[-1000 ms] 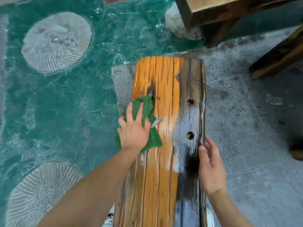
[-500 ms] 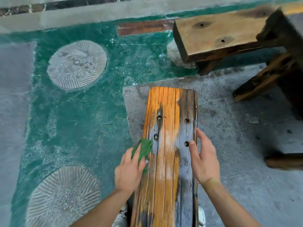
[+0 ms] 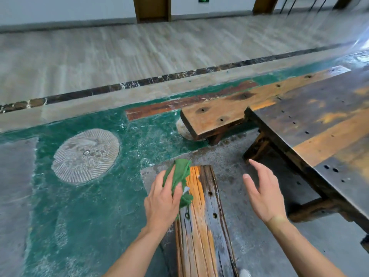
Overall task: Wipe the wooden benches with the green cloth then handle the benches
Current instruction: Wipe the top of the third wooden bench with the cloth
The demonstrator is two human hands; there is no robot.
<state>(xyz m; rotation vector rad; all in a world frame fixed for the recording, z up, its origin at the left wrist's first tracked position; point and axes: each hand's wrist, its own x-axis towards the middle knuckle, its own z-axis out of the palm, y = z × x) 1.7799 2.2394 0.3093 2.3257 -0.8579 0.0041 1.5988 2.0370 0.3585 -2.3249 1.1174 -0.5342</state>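
A narrow wooden bench (image 3: 205,226), orange and dark with a wet sheen, runs away from me at bottom centre. My left hand (image 3: 162,202) holds the green cloth (image 3: 180,174) at the bench's far left edge, fingers wrapped over the bunched fabric. My right hand (image 3: 263,193) hovers in the air to the right of the bench, fingers spread and relaxed, touching nothing. A second wooden bench (image 3: 225,112) lies crosswise farther back.
A large dark wooden table (image 3: 319,124) fills the right side, its legs standing on the grey concrete floor (image 3: 249,232). Green glossy flooring with a round carved stone disc (image 3: 85,154) lies to the left. A pale tiled floor stretches beyond.
The view has tilted up, showing more of the room. My right hand has lifted off the bench's right edge into the air. My left hand with the cloth has moved toward the bench's far end.
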